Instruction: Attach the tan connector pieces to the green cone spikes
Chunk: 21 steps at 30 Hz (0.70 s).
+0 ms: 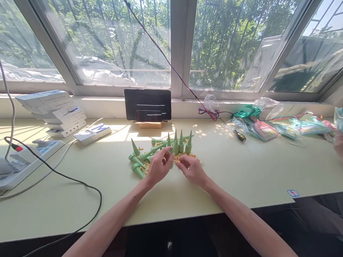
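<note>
My left hand (159, 167) is closed on a green pointed plastic spike (175, 147), which it holds tip up. Just beside it, my right hand (194, 171) pinches a small yellowish piece (177, 162), close to the lower end of that spike. Several more green spikes (189, 144) stand upright behind my hands. To the left, other green spikes (136, 168) with ribbed caps lie on their sides. A loose pile of small yellow-tan pieces (192, 157) spreads around and under my hands, partly hidden by them.
Behind the spikes, a dark tablet (147, 101) leans on a stand with a phone (148, 116) before it. White boxes (62, 111) and a power strip (26, 164) with cables are left. A screwdriver (240, 135) and bagged items (264, 130) lie right, near another person's hand (342, 145).
</note>
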{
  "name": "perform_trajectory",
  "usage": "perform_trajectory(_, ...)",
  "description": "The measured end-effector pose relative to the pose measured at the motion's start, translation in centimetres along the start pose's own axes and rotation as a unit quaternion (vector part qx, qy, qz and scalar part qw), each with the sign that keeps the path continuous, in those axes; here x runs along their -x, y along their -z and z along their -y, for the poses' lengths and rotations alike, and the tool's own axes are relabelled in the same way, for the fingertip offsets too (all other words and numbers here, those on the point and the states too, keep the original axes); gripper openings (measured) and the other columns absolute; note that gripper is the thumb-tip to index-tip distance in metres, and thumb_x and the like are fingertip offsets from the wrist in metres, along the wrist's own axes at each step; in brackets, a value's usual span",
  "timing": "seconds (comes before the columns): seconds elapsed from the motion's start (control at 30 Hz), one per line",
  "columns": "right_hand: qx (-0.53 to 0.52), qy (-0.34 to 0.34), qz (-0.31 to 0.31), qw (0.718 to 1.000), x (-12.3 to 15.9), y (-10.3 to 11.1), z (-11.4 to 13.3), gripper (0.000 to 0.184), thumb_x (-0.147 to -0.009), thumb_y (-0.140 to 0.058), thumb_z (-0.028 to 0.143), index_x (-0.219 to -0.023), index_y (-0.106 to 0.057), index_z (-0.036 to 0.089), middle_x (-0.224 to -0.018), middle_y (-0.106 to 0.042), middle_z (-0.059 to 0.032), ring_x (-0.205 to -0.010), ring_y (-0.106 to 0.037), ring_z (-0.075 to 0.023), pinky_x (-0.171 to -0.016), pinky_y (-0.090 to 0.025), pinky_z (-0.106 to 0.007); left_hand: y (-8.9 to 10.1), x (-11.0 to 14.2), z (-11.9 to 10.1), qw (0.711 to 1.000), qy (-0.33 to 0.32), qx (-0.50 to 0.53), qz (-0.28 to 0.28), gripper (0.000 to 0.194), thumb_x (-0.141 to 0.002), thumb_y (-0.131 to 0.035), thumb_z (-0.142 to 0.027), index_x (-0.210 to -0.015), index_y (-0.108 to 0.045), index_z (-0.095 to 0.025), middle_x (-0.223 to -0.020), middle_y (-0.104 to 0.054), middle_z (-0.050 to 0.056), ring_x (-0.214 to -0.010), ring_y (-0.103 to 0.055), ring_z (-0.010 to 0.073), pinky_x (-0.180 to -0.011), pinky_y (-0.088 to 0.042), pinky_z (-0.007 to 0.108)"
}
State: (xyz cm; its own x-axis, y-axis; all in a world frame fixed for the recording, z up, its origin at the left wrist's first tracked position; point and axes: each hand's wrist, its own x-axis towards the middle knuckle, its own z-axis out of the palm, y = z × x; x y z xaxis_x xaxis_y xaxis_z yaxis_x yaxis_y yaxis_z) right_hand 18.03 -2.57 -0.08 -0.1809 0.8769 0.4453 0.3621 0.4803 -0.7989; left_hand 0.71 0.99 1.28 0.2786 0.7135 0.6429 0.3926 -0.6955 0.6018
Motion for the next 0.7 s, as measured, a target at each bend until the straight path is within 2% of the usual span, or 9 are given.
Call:
perform_trajectory(0.2, 0.01, -0.004, 0.012, 1.0, 0.01, 0.02, -0.13, 0.043, -0.099, -0.046, 0.045, -0.065, -0.054, 0.02, -0.057, -0.059, 0.0004, -0.048, -0.047, -0.0111, -0.052, -0.039, -0.025, -0.04, 0.07, 0.21, 1.0, -0.008, 0.011, 0.01, 0.021, -0.095, -0.054, -0.031, -0.112, -0.059, -0.019, -0.072, -0.058, -0.001, -0.061, -0.056, 0.0106, -0.052, -0.051, 0.02)
perform_trajectory(0.43, -0.001, -0.016, 0.014, 1.0, -0.03, 0.02, -0.11, 0.047, -0.101, -0.041, 0.048, -0.065, -0.053, 0.021, -0.049, -0.051, 0.0023, -0.045, -0.049, -0.012, -0.052, -0.04, -0.025, 0.13, -0.03, 0.02, 0.999, -0.008, 0.026, 0.021, 0.023, -0.093, -0.056, -0.03, -0.114, -0.058, -0.019, -0.075, -0.056, -0.001, -0.064, -0.056, 0.0106, -0.051, -0.05, 0.018)
perform_trajectory(0.57, -0.006, -0.02, -0.004, 1.0, -0.04, 0.03, -0.07, 0.048, -0.101, -0.04, 0.051, -0.064, -0.051, 0.021, -0.049, -0.05, 0.0023, -0.046, -0.048, -0.0121, -0.052, -0.04, -0.025, 0.49, -0.19, -0.22, 0.997, 0.016, 0.054, 0.053, 0.031, -0.09, -0.06, -0.031, -0.12, -0.056, -0.021, -0.081, -0.057, 0.001, -0.071, -0.057, 0.0122, -0.054, -0.052, 0.02)
perform_trajectory(0.7, -0.018, -0.03, -0.023, 0.999, -0.05, 0.08, -0.1, 0.046, -0.101, -0.04, 0.05, -0.066, -0.051, 0.021, -0.051, -0.05, 0.0025, -0.046, -0.047, -0.0119, -0.052, -0.04, -0.025, 0.69, -0.18, 0.01, 0.988, 0.067, 0.099, 0.101, 0.044, -0.088, -0.064, -0.035, -0.129, -0.051, -0.022, -0.086, -0.06, 0.003, -0.077, -0.061, 0.0149, -0.062, -0.057, 0.025)
